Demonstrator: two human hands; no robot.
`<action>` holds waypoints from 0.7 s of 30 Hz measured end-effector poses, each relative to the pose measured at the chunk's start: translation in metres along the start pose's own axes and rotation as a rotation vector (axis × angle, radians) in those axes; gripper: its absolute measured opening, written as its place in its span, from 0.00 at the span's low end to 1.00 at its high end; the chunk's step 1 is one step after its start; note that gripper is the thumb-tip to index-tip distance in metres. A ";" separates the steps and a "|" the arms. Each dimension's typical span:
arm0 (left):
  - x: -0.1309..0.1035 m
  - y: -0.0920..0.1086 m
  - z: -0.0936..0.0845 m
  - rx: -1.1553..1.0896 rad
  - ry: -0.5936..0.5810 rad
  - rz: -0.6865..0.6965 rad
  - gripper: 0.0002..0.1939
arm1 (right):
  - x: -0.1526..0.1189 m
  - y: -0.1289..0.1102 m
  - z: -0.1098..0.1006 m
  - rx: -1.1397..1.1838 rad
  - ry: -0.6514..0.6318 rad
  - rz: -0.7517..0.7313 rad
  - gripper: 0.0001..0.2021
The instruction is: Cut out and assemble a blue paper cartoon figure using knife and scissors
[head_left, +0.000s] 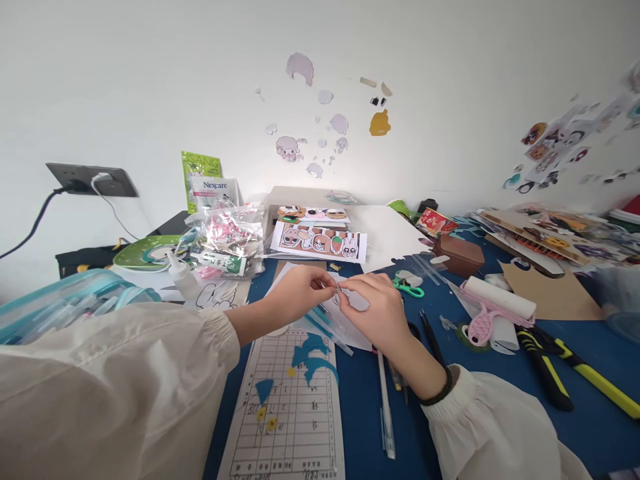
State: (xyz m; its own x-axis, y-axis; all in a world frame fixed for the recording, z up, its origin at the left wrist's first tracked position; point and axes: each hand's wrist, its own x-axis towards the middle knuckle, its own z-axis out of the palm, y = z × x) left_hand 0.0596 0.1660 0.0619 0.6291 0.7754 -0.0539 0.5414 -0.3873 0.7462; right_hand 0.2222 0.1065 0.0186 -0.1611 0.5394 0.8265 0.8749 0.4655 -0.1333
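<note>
At the middle of the desk my left hand [300, 293] and my right hand [374, 308] meet fingertip to fingertip. Both are closed in a pinch around something small and pale, too tiny to name. Beneath them lie a white paper [357, 333] with a line drawing and some clear plastic strips [330, 327]. Nearer to me is a printed form sheet [295, 427], with blue cut-out pieces [315, 357] and small yellow bits [271, 424] on it. A white pen [386, 413] lies just below my right wrist.
Left stand a zip pouch of pens [65, 307], a white squeeze bottle [183, 275] and plastic-bagged supplies [230, 233]. Behind my hands is a cartoon strip card [320, 241]. To the right are green scissors [411, 289], a pink-handled lint roller [495, 303] and yellow-black pliers [545, 370].
</note>
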 end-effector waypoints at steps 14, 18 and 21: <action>0.002 -0.004 0.009 -0.003 -0.011 -0.050 0.12 | 0.001 0.001 0.000 0.043 -0.120 0.186 0.08; 0.001 -0.004 0.008 0.016 -0.024 -0.076 0.12 | 0.004 0.004 -0.002 0.130 -0.155 0.286 0.07; 0.000 -0.005 0.009 0.028 -0.029 -0.098 0.12 | 0.005 0.006 -0.003 0.187 -0.174 0.357 0.06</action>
State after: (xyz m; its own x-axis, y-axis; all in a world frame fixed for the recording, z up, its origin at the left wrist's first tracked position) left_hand 0.0619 0.1639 0.0519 0.5876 0.7959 -0.1454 0.6165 -0.3241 0.7175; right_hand 0.2280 0.1103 0.0236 0.0475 0.7924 0.6082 0.7948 0.3388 -0.5035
